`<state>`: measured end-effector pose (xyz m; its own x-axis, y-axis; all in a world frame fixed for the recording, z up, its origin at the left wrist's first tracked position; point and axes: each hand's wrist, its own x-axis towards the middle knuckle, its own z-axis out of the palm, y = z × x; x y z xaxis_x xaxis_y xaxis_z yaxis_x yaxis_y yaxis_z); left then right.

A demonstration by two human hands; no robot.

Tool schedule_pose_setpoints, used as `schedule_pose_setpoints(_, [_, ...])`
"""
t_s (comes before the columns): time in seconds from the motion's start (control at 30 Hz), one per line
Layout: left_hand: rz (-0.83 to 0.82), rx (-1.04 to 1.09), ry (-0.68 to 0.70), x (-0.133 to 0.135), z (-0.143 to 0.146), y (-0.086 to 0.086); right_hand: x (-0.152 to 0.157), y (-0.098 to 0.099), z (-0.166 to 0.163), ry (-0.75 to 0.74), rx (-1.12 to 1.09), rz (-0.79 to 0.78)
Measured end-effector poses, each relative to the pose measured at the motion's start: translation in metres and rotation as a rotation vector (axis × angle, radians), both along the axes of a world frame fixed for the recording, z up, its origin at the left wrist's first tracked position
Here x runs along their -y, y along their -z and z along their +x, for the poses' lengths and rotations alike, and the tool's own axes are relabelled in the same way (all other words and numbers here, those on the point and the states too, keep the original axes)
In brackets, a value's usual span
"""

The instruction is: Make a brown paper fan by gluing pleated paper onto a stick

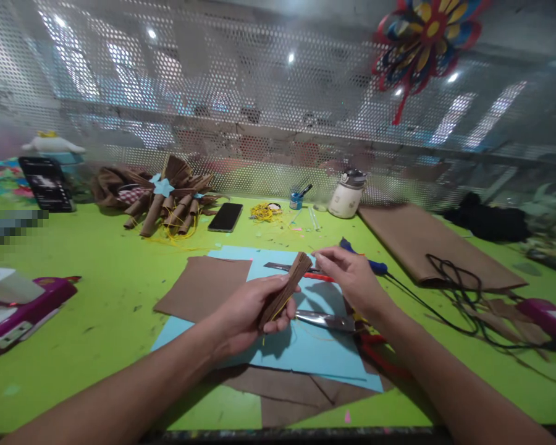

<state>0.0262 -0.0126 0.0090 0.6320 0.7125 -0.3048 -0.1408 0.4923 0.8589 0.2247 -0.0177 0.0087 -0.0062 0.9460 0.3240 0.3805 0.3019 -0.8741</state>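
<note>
Inspecting the bench (120, 290), we take the light blue sheet (315, 361) as our landmark. Above it, we find the left hand (248, 304) clamped on a bundle of pleated brown paper (293, 278), which is tilted with its upper end leaning right; a yellow strand (285, 304) shows along its lower side. The right hand (347, 272) is raised over the sheet's right part, thumb and fingertips drawn close together just beside the bundle's upper end; we cannot tell whether anything is pinched between them. Scissors (324, 319) lie on the sheet with their blades toward its middle, their red handles partly hidden by the right forearm. A brown paper piece (208, 287) overlaps the sheet's left part. At its far right corner we note a blue tool (375, 266) with a black cord. Beyond the sheet we record a dark phone (225, 217) lying flat, a tangle of yellow thread (264, 213) and a white bottle (343, 199) standing upright. Beyond and left of the sheet sits a heap of brown paper rolls (155, 213); beyond and right, a folded brown sheet (435, 244).
</note>
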Motion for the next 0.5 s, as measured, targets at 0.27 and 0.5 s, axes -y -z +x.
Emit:
schedule_pose_setpoints(0.27, [-0.029,0.033,0.073,0.0037,-0.0013,-0.006,0.005,0.0053,-0.0056,-0.346,-0.403,-0.205])
schedule_pose_setpoints(0.5, [-0.039,0.121,0.169,0.0059,-0.0002,-0.0086,0.0094,-0.0029,-0.0041,-0.508,-0.578,-0.22])
